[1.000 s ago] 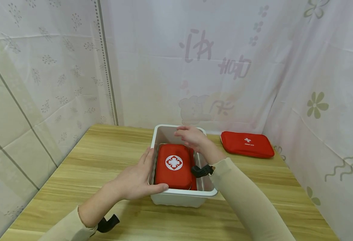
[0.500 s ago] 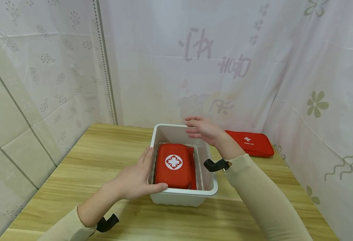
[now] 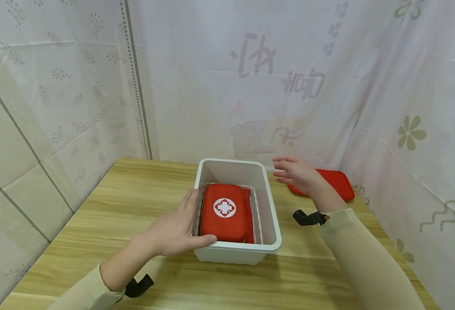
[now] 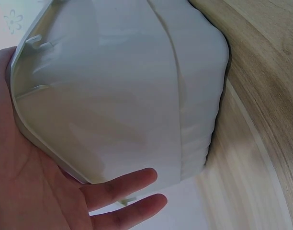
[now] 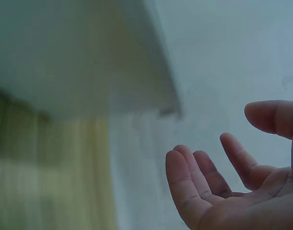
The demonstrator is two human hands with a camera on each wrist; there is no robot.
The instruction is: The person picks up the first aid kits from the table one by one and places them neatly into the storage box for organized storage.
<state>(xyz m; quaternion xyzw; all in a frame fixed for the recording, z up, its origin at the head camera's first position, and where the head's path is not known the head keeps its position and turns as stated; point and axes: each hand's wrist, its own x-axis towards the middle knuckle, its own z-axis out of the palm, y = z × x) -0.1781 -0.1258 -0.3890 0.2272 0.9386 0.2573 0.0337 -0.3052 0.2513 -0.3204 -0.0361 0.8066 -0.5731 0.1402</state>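
A white plastic bin stands on the table, holding a red hard-shell first aid case with a white cross in a round emblem. Another red item lies partly hidden beside that case. My left hand rests against the near left corner of the bin, thumb along the front rim and fingers extended by the left side. In the left wrist view its fingers lie fairly straight outside the bin wall. My right hand hovers with relaxed fingers, nothing held, between the bin and a red first aid pouch, which it partly covers.
The wooden table reaches back to a patterned cloth curtain that also hangs at both sides. The pouch lies near the table's back right corner. A black wrist strap device sits on the right wrist.
My right hand has moved right, from above the bin out past its right rim toward the pouch. The left hand and the bin have stayed in place.
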